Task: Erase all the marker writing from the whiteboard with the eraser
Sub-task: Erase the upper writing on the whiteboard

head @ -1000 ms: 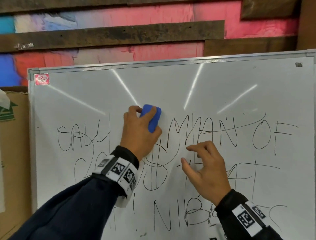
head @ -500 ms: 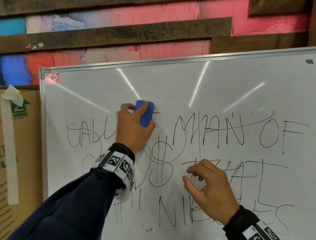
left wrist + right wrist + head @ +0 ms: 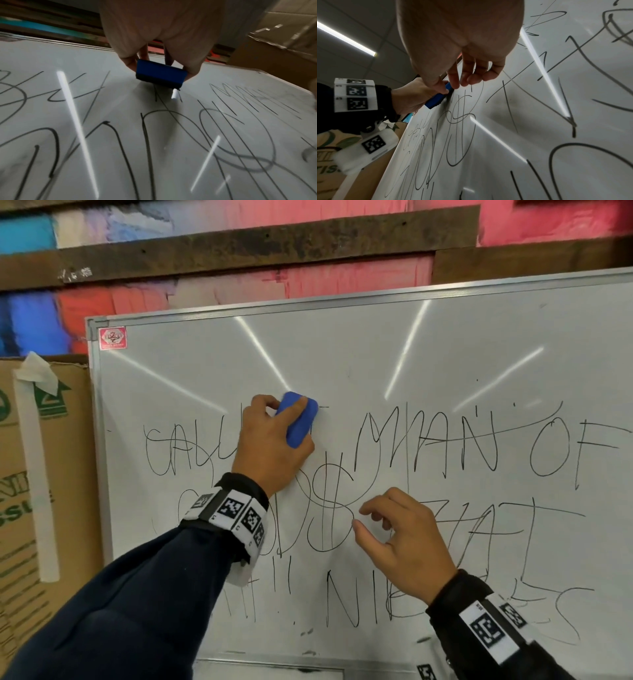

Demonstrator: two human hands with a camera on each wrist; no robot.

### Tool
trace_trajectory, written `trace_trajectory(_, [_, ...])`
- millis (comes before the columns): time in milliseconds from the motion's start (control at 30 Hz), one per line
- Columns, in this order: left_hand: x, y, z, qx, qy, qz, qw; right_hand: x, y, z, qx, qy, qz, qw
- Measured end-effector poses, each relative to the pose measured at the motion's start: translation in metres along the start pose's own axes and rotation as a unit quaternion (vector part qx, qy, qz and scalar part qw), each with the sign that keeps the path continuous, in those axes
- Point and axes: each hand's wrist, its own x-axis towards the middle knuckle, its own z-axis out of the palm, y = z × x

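Note:
A white whiteboard [image 3: 342,364] stands upright, its lower half covered in black marker writing [image 3: 445,446]. My left hand [image 3: 270,446] grips a blue eraser [image 3: 299,419] and presses it flat on the board at the top of the writing, between the leftmost word and the middle one. In the left wrist view the eraser [image 3: 161,74] sits pinched between thumb and fingers, its dark felt against the board [image 3: 102,135]. My right hand [image 3: 400,539] hovers lower and to the right with fingers loosely curled, holding nothing; in the right wrist view its fingertips [image 3: 467,79] hang close to the board [image 3: 539,121].
A brown cardboard box [image 3: 44,474] with green print and white tape stands against the board's left frame. Behind the board is a pink, red and blue painted wall with dark wooden planks [image 3: 239,248]. The board's lower frame [image 3: 267,660] shows at the bottom.
The left hand has slid the eraser to the left along the top of the writing. The right hand has dropped lower, away from the middle word. The view has shifted left.

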Motion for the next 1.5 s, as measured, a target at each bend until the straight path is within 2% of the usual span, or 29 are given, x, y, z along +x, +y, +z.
trace_trajectory(67, [0.004,-0.005,-0.004,-0.039,0.037,-0.057,0.997,0.000,-0.001,0.002,-0.001,-0.006,-0.001,1.000])
trace_trajectory(100, [0.003,-0.006,-0.003,-0.045,0.034,-0.055,0.997,0.000,-0.001,0.003,-0.003,-0.008,-0.002,1.000])
trace_trajectory(200, [-0.011,0.002,0.001,0.021,-0.044,0.039,0.998,0.001,-0.002,0.005,-0.009,-0.017,-0.002,1.000])
trace_trajectory(233, [-0.011,0.002,0.001,0.027,-0.044,0.046,0.998,0.001,-0.003,0.005,-0.007,-0.017,-0.002,1.000])
trace_trajectory(367, [0.006,-0.013,-0.008,-0.021,0.055,-0.088,0.994,-0.001,-0.004,0.006,-0.004,-0.017,-0.007,1.000])
trace_trajectory(400, [0.006,-0.015,-0.009,-0.022,0.056,-0.095,0.994,-0.002,-0.004,0.006,-0.004,-0.017,-0.007,1.000])
trace_trajectory(533, [-0.009,-0.009,-0.004,0.001,-0.026,-0.022,0.999,-0.003,-0.003,0.008,0.004,-0.019,0.001,1.000])
trace_trajectory(567, [-0.008,-0.011,-0.004,0.002,-0.022,-0.021,1.000,-0.003,-0.004,0.009,0.003,-0.024,0.001,1.000])
trace_trajectory(700, [0.010,-0.023,-0.013,-0.019,0.078,-0.098,0.992,-0.006,-0.004,0.010,0.000,-0.029,0.001,1.000])
trace_trajectory(767, [0.006,-0.022,-0.012,-0.015,0.053,-0.078,0.995,-0.006,-0.003,0.011,-0.002,-0.028,0.005,1.000])
trace_trajectory(833, [-0.006,-0.018,-0.009,0.002,-0.008,-0.026,1.000,-0.005,-0.004,0.013,-0.001,-0.030,0.007,1.000])
trace_trajectory(900, [-0.012,-0.024,-0.009,0.013,-0.014,-0.008,1.000,-0.003,-0.007,0.017,0.000,-0.034,0.003,0.999])
trace_trajectory(1033, [-0.005,-0.055,-0.029,0.001,0.068,-0.118,0.991,0.003,-0.015,0.024,0.006,-0.047,-0.006,0.999])
trace_trajectory(1100, [-0.008,-0.065,-0.036,0.002,0.067,-0.129,0.989,0.007,-0.018,0.028,0.007,-0.052,-0.011,0.999])
trace_trajectory(1233, [-0.021,-0.077,-0.043,0.010,0.018,-0.103,0.994,0.011,-0.026,0.041,0.018,-0.062,-0.019,0.998])
trace_trajectory(1367, [-0.018,-0.098,-0.059,0.025,0.080,-0.176,0.981,0.005,-0.029,0.051,0.021,-0.076,-0.028,0.996])
trace_trajectory(1400, [-0.020,-0.098,-0.059,0.023,0.070,-0.170,0.983,0.004,-0.029,0.053,0.021,-0.078,-0.028,0.996])
trace_trajectory(1500, [-0.030,-0.088,-0.052,0.030,-0.013,-0.084,0.996,0.003,-0.032,0.061,0.020,-0.086,-0.026,0.996])
